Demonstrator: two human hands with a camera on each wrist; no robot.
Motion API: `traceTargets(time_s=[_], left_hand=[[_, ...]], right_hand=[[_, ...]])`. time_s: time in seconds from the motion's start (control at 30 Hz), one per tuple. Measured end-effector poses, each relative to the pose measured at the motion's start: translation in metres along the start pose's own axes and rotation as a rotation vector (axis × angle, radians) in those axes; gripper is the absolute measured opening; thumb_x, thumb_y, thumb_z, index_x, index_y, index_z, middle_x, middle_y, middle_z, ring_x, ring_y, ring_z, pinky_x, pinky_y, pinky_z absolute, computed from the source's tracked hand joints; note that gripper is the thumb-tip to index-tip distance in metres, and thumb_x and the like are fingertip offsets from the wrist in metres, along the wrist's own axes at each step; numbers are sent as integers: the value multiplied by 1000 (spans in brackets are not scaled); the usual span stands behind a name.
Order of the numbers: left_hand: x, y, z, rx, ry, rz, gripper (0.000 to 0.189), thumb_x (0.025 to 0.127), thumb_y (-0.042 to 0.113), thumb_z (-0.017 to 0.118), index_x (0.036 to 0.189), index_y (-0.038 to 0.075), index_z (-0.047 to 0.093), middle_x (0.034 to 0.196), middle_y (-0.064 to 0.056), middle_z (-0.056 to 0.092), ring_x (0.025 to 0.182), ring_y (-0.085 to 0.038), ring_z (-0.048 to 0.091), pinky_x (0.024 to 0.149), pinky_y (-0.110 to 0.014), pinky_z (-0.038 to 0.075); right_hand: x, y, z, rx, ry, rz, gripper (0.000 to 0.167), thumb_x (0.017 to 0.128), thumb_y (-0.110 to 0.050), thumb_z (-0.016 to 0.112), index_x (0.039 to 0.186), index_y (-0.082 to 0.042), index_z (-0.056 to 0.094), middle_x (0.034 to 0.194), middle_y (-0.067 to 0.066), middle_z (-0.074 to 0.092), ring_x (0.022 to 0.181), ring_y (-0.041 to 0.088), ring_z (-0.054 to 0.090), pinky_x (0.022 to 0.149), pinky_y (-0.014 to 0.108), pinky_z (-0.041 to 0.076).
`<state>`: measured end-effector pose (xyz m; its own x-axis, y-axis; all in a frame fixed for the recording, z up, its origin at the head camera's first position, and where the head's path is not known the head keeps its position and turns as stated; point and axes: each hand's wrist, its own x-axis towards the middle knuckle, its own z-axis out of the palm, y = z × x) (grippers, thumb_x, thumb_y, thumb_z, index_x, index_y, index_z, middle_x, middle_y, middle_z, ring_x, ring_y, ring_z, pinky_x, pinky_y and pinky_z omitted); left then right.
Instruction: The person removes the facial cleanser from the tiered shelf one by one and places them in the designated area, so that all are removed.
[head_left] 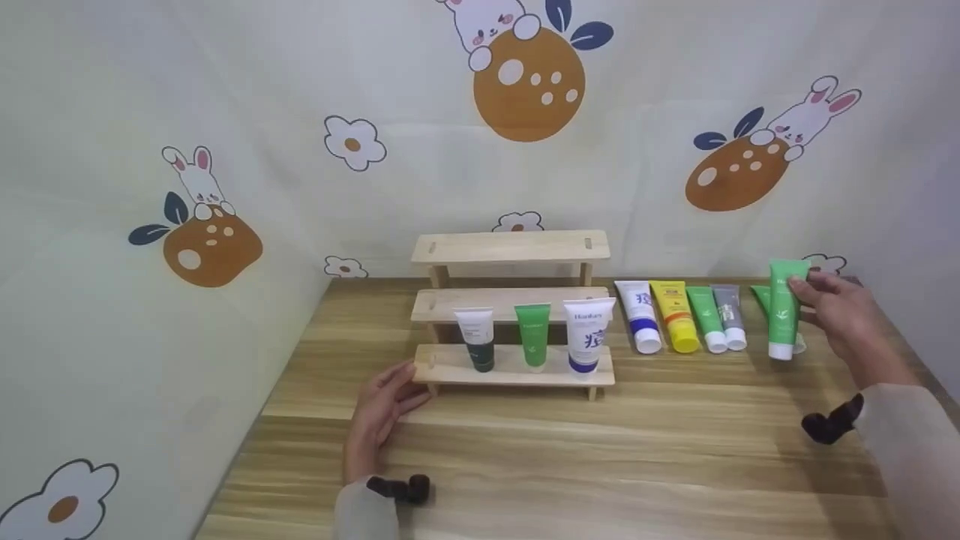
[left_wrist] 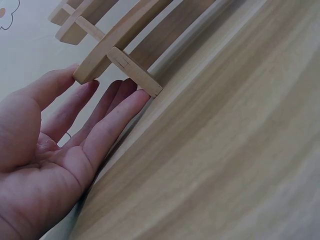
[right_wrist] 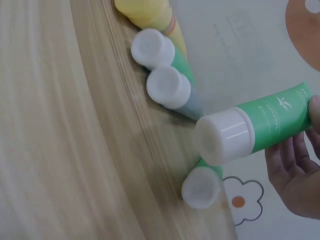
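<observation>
My right hand (head_left: 844, 307) pinches a green squeeze tube (head_left: 785, 311) with a white cap, thumb on its front near the flat end. The tube is held cap down, in front of another green tube (head_left: 760, 298) that it partly hides. In the right wrist view that other tube's white cap (right_wrist: 201, 187) shows below the held tube. My left hand (head_left: 381, 401) is at the left end of a three-step wooden rack (head_left: 510, 377). Seen from the left wrist, its fairly straight fingers touch the bottom step's end and the leg (left_wrist: 135, 72).
On the bottom step stand a white-and-dark-green tube (head_left: 478, 341), a green tube (head_left: 533, 335) and a white-and-blue tube (head_left: 589, 334). Right of the rack lie a white-and-blue tube (head_left: 639, 315), a yellow tube (head_left: 675, 315), a green tube (head_left: 706, 319) and a grey tube (head_left: 729, 315). A printed curtain (head_left: 420, 195) hangs behind.
</observation>
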<state>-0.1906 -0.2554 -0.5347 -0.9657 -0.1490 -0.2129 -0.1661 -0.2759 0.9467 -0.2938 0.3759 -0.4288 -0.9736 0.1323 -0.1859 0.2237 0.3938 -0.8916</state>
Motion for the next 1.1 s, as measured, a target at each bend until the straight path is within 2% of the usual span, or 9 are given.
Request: traceTargets(time_s=[0.07, 0.13, 0.23, 0.47, 0.7, 0.8, 0.9, 0.97, 1.1], left_hand=[[0, 0, 0, 0, 3, -3, 45, 99, 16, 63, 136, -7, 54, 120, -15, 69, 105, -28, 71, 92, -46, 63], [0, 0, -1, 0, 8, -5, 44, 99, 16, 63, 136, -6, 55, 119, -14, 69, 104, -27, 71, 91, -46, 63], [-1, 1, -1, 2, 11, -2, 45, 99, 17, 63, 137, -6, 54, 120, -15, 68, 104, -27, 71, 91, -46, 63], [-3, 0, -2, 22, -2, 4, 52, 98, 21, 66, 139, -6, 52, 128, -20, 64, 108, -29, 69, 94, -46, 62], [-3, 1, -2, 27, -42, 23, 51, 99, 21, 64, 139, -8, 50, 124, -17, 67, 107, -28, 70, 95, -45, 62], [-3, 1, -2, 24, -48, 27, 51, 100, 19, 63, 140, -10, 48, 122, -15, 67, 106, -28, 70, 94, -45, 62], [-3, 1, -2, 10, -44, 18, 51, 100, 17, 62, 141, -10, 47, 120, -13, 68, 105, -26, 71, 93, -44, 63], [-4, 1, -2, 11, -50, 17, 51, 101, 17, 61, 141, -10, 46, 119, -12, 69, 105, -26, 71, 93, -44, 63], [-3, 1, -2, 9, -41, 12, 50, 100, 17, 62, 140, -10, 47, 117, -12, 69, 104, -25, 71, 92, -44, 63]], right_hand=[[-6, 0, 8, 31, -12, -12, 96, 92, -65, 49, 158, -3, 15, 151, 17, 40, 127, 19, 49, 114, 34, 49], [-12, -1, 16, 53, -42, -37, 93, 94, -61, 51, 158, -2, 17, 132, 1, 50, 112, 6, 52, 102, 21, 54], [-21, -4, 26, 128, -97, -51, 92, 95, -56, 57, 157, 0, 18, 113, -18, 45, 101, -5, 48, 84, 6, 53], [-39, -10, 50, 363, -131, 6, 99, 92, -50, 65, 158, -1, 11, 116, -11, 46, 100, -2, 51, 83, 7, 55], [-57, -16, 74, 393, -65, 22, 97, 92, -48, 67, 158, 1, 15, 114, -10, 48, 96, -2, 55, 82, 9, 57], [-63, -19, 82, 460, -66, 10, 85, 91, -44, 70, 155, -4, 30, 112, -11, 50, 95, -2, 58, 82, 11, 58], [-66, -22, 91, 514, -88, -1, 57, 92, -39, 72, 136, -14, 47, 108, -12, 53, 94, -1, 59, 82, 14, 58], [-67, -23, 96, 533, -110, 4, 44, 93, -37, 71, 125, -17, 49, 107, -13, 54, 94, 0, 59, 82, 15, 58], [-68, -24, 105, 523, -139, 26, 52, 94, -36, 69, 134, -13, 45, 110, -13, 52, 95, -1, 59, 85, 16, 57]])
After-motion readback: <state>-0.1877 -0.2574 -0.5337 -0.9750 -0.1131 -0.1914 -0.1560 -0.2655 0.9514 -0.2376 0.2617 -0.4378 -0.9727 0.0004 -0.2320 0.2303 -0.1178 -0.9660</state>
